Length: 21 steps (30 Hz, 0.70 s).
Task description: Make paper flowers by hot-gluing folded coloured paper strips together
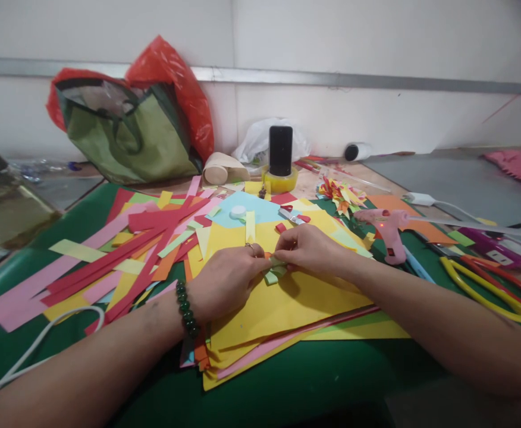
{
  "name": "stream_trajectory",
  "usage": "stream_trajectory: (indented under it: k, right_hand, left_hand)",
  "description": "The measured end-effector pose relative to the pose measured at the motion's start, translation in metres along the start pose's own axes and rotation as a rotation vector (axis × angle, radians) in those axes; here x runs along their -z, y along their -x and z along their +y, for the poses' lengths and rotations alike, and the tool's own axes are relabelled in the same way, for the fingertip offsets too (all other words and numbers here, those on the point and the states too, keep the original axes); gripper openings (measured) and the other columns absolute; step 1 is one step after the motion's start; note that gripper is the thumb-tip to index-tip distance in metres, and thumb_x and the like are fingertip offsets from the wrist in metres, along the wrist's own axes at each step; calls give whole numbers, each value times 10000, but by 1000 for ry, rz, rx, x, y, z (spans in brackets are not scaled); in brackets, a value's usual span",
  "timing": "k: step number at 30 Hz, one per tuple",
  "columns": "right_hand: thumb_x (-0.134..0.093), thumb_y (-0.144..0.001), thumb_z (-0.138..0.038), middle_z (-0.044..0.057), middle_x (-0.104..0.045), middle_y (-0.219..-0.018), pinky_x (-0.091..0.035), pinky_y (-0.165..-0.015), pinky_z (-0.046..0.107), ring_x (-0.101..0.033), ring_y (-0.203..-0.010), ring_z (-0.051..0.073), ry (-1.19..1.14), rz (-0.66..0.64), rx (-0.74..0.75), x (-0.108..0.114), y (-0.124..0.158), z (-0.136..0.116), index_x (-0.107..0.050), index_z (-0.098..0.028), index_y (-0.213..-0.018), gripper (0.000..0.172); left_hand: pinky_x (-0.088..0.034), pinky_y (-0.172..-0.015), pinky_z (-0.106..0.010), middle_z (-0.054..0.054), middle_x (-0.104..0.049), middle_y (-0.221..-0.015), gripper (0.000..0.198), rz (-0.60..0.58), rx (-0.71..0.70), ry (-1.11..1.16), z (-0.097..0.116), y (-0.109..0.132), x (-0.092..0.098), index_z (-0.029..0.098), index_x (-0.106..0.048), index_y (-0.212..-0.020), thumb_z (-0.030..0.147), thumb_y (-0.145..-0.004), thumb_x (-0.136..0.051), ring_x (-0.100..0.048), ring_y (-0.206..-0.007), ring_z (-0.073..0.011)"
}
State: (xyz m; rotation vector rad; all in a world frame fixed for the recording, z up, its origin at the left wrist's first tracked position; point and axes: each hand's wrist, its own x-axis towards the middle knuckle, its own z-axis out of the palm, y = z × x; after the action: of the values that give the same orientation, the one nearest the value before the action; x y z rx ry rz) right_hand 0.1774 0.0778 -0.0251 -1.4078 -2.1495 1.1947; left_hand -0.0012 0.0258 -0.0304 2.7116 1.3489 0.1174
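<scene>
I pinch a small light-green paper piece (pixel 273 276) between the fingertips of my left hand (pixel 227 276) and right hand (pixel 310 251), over the stack of yellow sheets (pixel 287 318). To my right lies a pink glue gun (pixel 393 239) (its little light glowing), near the yellow-handled scissors (pixel 479 299).

hands (pixel 230 274) (pixel 307 249) close together, fingertips (pixel 283 254) pinched, forearms (pixel 126 351) (pixel 403 300) bare
</scene>
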Motion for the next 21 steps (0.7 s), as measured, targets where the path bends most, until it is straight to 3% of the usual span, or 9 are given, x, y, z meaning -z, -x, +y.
stream_trajectory:
  k: [13,21]
  right_hand:
    - [-630,-739,-128,14,-677,-637,-405,-524,222,-583,-583,116,144,19,39,-1,-1,3,-670,-154,-669,85]
    - [-667,-733,-224,18,-677,-668,-399,-530,231,-583,-599,126,175,28,71,-4,-5,10,-652,-164,-698,71]
  left_hand:
    - [-483,-721,-313,-74,-650,-1037,237,-6,80,65,1,-1,4,191,-619,-1028,121,-866,-461,-638,-863,-210]
    - [-454,-641,-302,-67,-624,-926,203,-11,121,10,3,-1,5,172,-520,-1005,90,-841,-432,-605,-780,-203]
